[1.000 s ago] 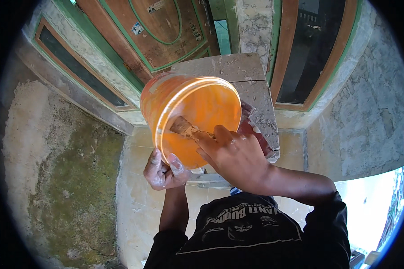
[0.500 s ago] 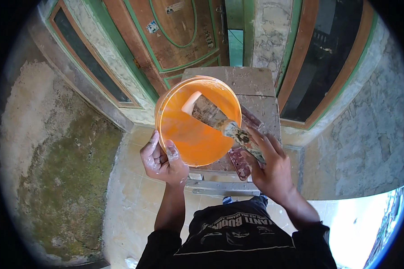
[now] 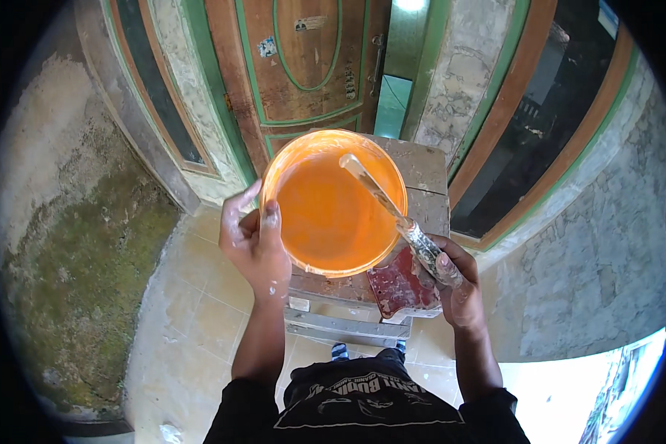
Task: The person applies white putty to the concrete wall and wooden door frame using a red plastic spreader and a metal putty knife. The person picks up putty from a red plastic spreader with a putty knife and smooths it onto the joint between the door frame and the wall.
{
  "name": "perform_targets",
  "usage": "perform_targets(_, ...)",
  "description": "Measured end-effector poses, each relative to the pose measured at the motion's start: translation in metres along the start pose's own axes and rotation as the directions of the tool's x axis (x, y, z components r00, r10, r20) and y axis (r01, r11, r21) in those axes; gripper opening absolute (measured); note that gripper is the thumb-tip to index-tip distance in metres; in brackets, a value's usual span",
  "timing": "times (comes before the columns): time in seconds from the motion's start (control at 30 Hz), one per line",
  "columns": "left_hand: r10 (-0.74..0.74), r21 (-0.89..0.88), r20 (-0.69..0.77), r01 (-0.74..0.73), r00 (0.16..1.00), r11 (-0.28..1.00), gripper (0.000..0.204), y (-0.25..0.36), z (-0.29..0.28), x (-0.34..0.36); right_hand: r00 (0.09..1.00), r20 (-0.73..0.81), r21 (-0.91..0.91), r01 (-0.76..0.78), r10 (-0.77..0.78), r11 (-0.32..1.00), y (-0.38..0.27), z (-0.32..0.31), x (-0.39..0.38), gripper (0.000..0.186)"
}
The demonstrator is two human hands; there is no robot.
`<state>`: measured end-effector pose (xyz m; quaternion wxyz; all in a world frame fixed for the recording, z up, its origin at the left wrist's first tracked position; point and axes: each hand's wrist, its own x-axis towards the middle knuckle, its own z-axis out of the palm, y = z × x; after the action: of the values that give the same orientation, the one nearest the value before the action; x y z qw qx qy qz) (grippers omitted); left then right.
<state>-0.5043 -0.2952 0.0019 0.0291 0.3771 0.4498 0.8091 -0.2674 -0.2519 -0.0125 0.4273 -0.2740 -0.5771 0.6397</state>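
An orange bucket (image 3: pixel 340 273), smeared with whitish paste inside, leans toward me over a worn wooden table. My left hand (image 3: pixel 257 244), spotted with white, grips its left rim, the thumb at the edge and some fingers hidden behind. On the right, my right hand (image 3: pixel 457 285) is wrapped round the handle of a putty knife (image 3: pixel 374 185). The knife's blade is seen nearly edge-on above the bucket's mouth, with pale paste at its tip. A dark red flat spreader (image 3: pixel 401 287), stained white, lies below the knife, close to my right hand.
The wooden table (image 3: pixel 431 164) stands under the bucket, with a grey rail (image 3: pixel 348 325) at its near side. Ahead are a wooden door (image 3: pixel 311 96) with green trim and a dark window (image 3: pixel 533 126). Mossy ground (image 3: pixel 89 296) lies left of the tiled floor (image 3: pixel 192 325).
The putty knife has lifted and turned from flat to nearly edge-on, and my right hand has rolled over with it. More of the red spreader shows. My left hand keeps hold of the bucket.
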Motion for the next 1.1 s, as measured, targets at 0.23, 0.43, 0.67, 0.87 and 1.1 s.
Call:
perform_targets(0.23,-0.306,-0.010,0.063,0.307,0.950,0.952,0.020,-0.027,-0.010,0.042,0.998,-0.005,0.055,0.062,-0.062,0.997,0.002,0.007,0.015,0.042)
perform_targets(0.43,-0.326,-0.121,0.056,0.330,0.944,0.936,0.017,-0.044,-0.016,0.045,0.988,-0.026,-0.094,0.149,-0.152,0.984,0.003,0.011,0.018,0.043)
perform_targets(0.67,-0.311,0.016,-0.060,0.313,0.948,0.950,0.022,-0.023,-0.053,-0.040,0.988,-0.064,-0.046,0.139,-0.141,0.989,-0.008,-0.008,0.000,0.045)
perform_targets(0.87,-0.893,0.376,0.377,0.841,0.245,0.390,0.053,-0.014,-0.030,-0.148,0.992,-0.029,-0.053,0.124,-0.126,0.991,-0.004,-0.036,-0.030,0.043)
perform_targets(1.1,-0.836,0.131,0.404,0.882,0.371,0.454,0.048,-0.022,0.009,-0.183,0.999,-0.035,0.039,0.002,0.000,0.999,0.014,-0.063,-0.073,0.041)
